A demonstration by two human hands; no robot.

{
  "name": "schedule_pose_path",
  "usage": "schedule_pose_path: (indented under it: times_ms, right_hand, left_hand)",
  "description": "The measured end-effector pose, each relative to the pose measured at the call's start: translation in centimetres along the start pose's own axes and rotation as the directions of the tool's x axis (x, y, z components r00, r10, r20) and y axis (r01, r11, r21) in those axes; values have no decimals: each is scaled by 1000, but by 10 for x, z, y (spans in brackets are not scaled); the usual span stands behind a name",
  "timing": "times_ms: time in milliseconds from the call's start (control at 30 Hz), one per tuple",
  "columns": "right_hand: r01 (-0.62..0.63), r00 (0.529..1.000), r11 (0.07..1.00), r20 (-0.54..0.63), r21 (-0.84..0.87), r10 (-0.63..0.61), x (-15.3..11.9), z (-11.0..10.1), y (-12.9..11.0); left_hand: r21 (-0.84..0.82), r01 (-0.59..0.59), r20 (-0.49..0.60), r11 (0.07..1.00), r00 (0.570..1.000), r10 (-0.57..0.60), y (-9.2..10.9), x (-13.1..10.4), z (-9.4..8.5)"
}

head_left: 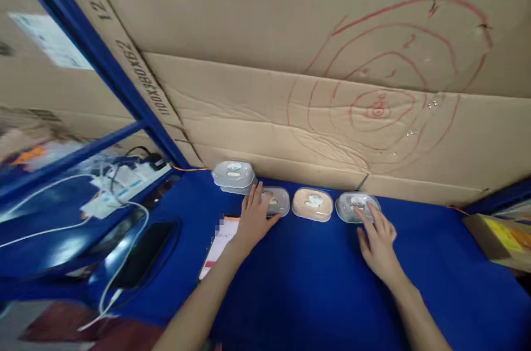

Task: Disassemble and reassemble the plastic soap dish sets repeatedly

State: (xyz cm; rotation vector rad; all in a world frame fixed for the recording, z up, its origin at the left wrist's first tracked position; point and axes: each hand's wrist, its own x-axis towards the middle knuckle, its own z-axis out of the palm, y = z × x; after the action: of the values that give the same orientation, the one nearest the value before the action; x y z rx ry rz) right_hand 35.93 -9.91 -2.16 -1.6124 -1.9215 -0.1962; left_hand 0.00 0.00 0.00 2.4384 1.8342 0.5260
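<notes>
Several small rounded plastic cases stand in a row at the back of the blue table. My left hand [256, 217] rests with fingers spread on a grey case [282, 203], touching its top and near edge. Left of it are stacked grey-white cases [233, 175]. A peach case [312, 205] lies between my two hands, touched by neither. My right hand [377, 237] has its fingers apart, their tips on or just over another grey case [346, 208]. Each case has a pale label-like patch on top. Neither hand grips anything.
A lit phone [219, 243] lies beside my left forearm. A dark phone [145, 254] with a white cable and a power strip [124, 188] are at the left. A cardboard wall [257, 91] with red rings rises behind. At the right stands a cardboard box [489, 237].
</notes>
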Motion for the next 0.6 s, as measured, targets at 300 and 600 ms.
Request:
schedule_pose_path:
  times_ms: [300,600]
  right_hand:
    - [206,960,967,158,150,-229,-15,25,-64]
    - [201,971,965,94,167,-219,-18,12,-67]
  left_hand:
    - [-47,-84,21,995,996,85,8,-9,-10]
    - [-106,-202,82,974,974,211,22,-29,-17]
